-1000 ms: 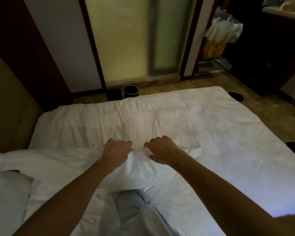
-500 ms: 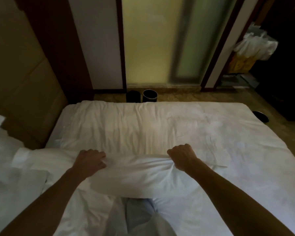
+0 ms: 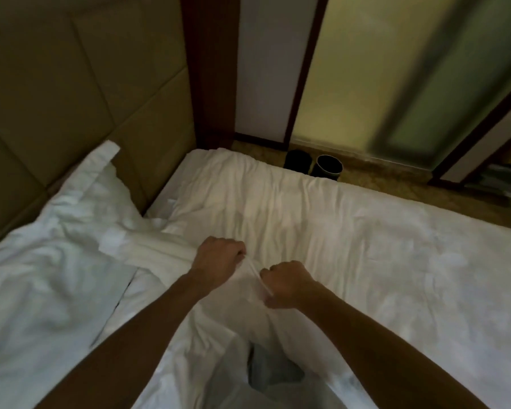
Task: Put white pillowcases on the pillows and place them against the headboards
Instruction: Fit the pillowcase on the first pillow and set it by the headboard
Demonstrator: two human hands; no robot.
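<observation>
A white pillowcase (image 3: 165,255) lies across the bed in front of me, its near edge bunched between my hands. My left hand (image 3: 219,258) grips that edge with curled fingers. My right hand (image 3: 283,284) grips the same edge a short way to the right, and a taut strip of cloth runs between the two fists. Another white pillow (image 3: 56,261) lies at the left, its upper corner leaning on the padded tan headboard (image 3: 71,84). The bed's white duvet (image 3: 366,246) spreads to the right.
Two dark cylindrical bins (image 3: 328,168) stand on the floor beyond the bed's far edge, below a frosted glass panel (image 3: 381,69). A dark wooden post (image 3: 210,69) stands beside the headboard. My grey trouser leg (image 3: 266,376) shows at the bottom.
My hands have come close together on the pillowcase edge after being spread wide apart. The view has swung left, bringing the headboard and the left pillow into sight.
</observation>
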